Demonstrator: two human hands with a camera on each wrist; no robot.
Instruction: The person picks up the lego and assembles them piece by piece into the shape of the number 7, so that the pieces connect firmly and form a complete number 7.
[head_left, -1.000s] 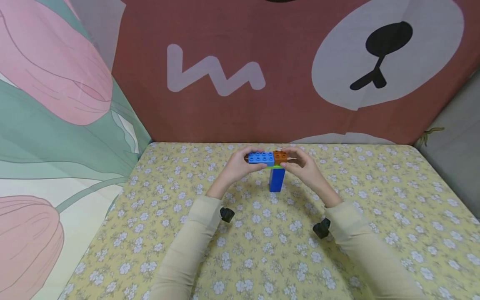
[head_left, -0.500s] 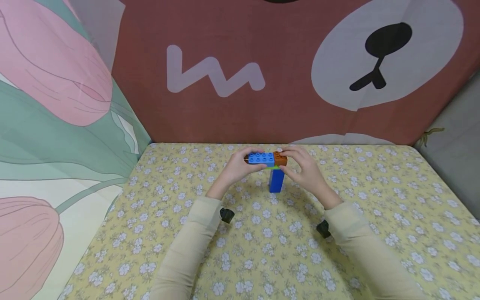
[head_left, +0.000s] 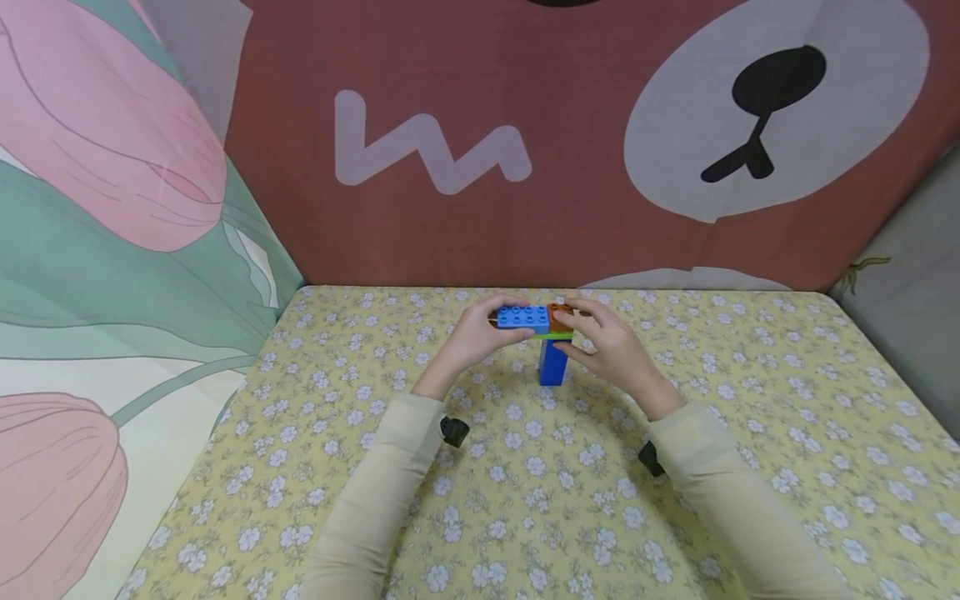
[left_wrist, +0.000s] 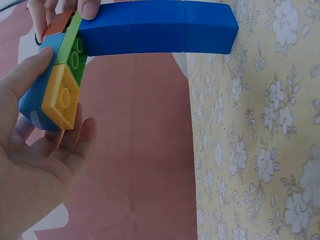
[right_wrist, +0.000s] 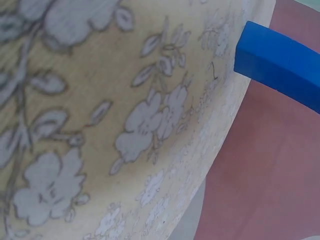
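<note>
A dark blue column (head_left: 553, 363) of stacked toy bricks stands upright on the tablecloth. Across its top lies a green piece (left_wrist: 70, 42), bearing a light blue brick (head_left: 522, 317) on the left and an orange brick (head_left: 557, 317) on the right. Below the light blue brick's left part is a yellow brick (left_wrist: 61, 97). My left hand (head_left: 478, 330) holds the light blue brick's left end between thumb and fingers. With fingertips on the orange brick and thumb against the column's top, my right hand (head_left: 611, 348) pinches the right end. Only the column's lower part shows in the right wrist view.
A yellow flowered cloth (head_left: 510, 500) covers the table. Behind it hangs a reddish-brown backdrop (head_left: 450, 233) with a bear print, close to the table's far edge. A tulip-print curtain (head_left: 150, 292) is on the left. Dark wrist cameras (head_left: 454, 430) sit under both cuffs.
My right hand has shifted its grip: the fingers moved left over the orange brick's top, and the thumb went down to the column. The left hand and the bricks have hardly moved.
</note>
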